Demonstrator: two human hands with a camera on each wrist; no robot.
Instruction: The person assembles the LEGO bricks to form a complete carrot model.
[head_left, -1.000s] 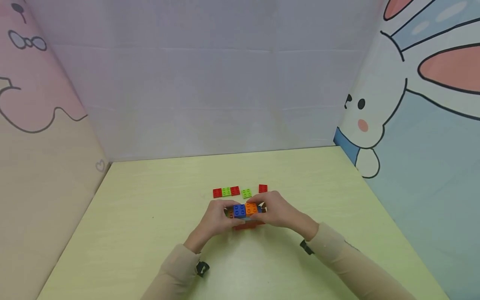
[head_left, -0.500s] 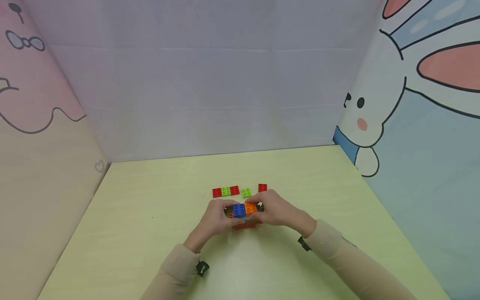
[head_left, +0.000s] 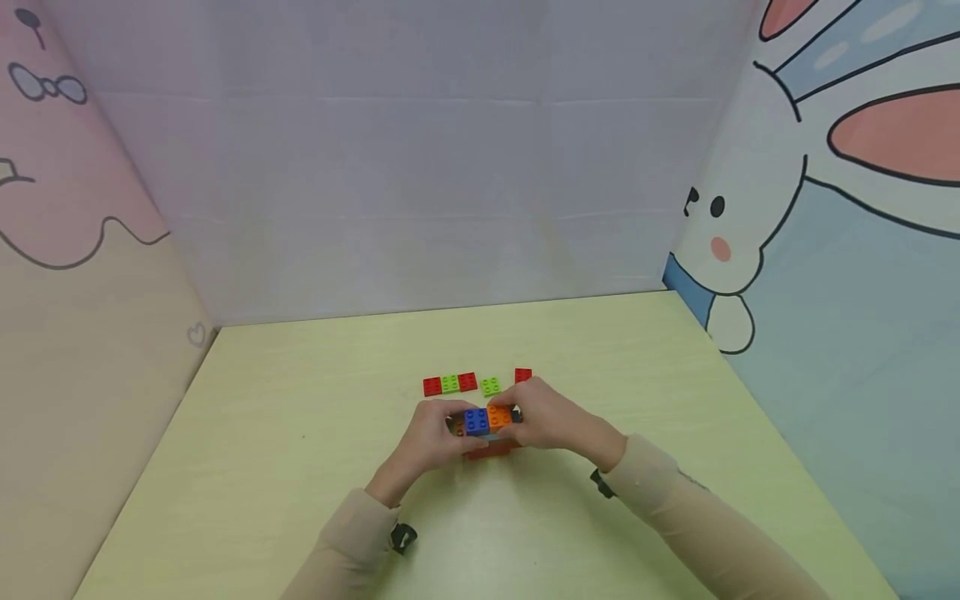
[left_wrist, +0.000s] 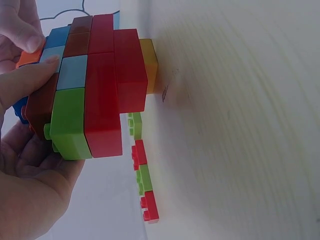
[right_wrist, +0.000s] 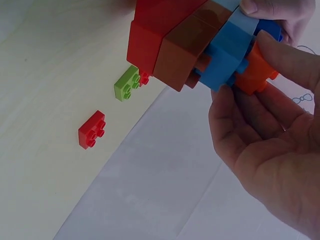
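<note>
Both hands hold a layered toy brick stack (left_wrist: 102, 105) over the table. Red bricks form its lower layers, with a yellow brick (left_wrist: 150, 65) underneath. Above come brown, green and light blue bricks. A dark blue brick (head_left: 477, 422) and an orange brick (head_left: 498, 417) sit side by side on top. My left hand (head_left: 431, 435) grips the stack's left end, thumb across the near face and fingers behind. At the right, my right hand (head_left: 553, 415) pinches the orange brick between thumb and fingers, its fingertips close by the blue brick (right_wrist: 222, 55) below. The palms hide parts of both ends.
Behind the stack on the table (head_left: 315, 500) lies a row of red, green and red bricks (head_left: 450, 383). A loose green brick (head_left: 491, 386) and a red brick (head_left: 522, 375) stand to its right. A pale cloth wall (head_left: 450, 208) closes off the back.
My right hand and forearm have shifted slightly left. Both hands keep the same grip, and the stack stays in nearly the same place.
</note>
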